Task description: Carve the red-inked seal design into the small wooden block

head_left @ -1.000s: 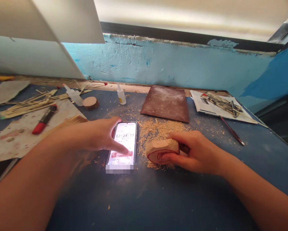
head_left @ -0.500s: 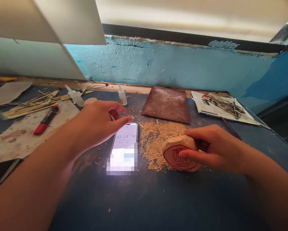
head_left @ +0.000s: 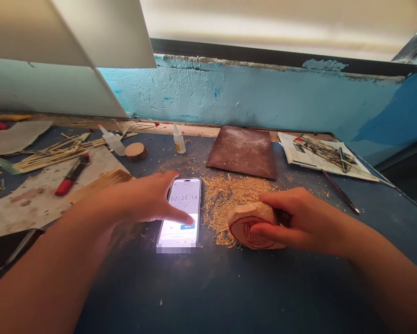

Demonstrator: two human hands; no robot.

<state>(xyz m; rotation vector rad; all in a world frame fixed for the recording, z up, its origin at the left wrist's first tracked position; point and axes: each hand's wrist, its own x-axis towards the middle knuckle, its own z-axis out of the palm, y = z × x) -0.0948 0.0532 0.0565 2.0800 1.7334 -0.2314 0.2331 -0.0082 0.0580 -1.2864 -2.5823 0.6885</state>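
Note:
A lit phone (head_left: 183, 190) lies face up on the dark tabletop, its screen reading 02:25:18. My left hand (head_left: 152, 197) is over the phone's left side, fingers apart, with the thumb at a blue button on the screen; whether the thumb touches the glass I cannot tell. My right hand (head_left: 295, 222) grips a thick, roughly round wood piece (head_left: 241, 227) between thumb and fingers. Its cut face, tilted towards me, bears a red ring and red scribbled lines. Wood shavings (head_left: 222, 195) lie in a heap beside and behind the piece.
Sandpaper (head_left: 243, 150) lies behind the shavings. Two small glue bottles (head_left: 179, 141) and a wood disc (head_left: 136, 150) stand at the back. On the left are a red marker (head_left: 72, 174) and thin sticks (head_left: 51, 155). At right, a brush-like tool (head_left: 342, 192) lies near a booklet (head_left: 354, 167).
My left hand has come down and nearer, its thumb moving from the phone's top edge to the lower screen. My right hand has shifted slightly left with the wood piece.

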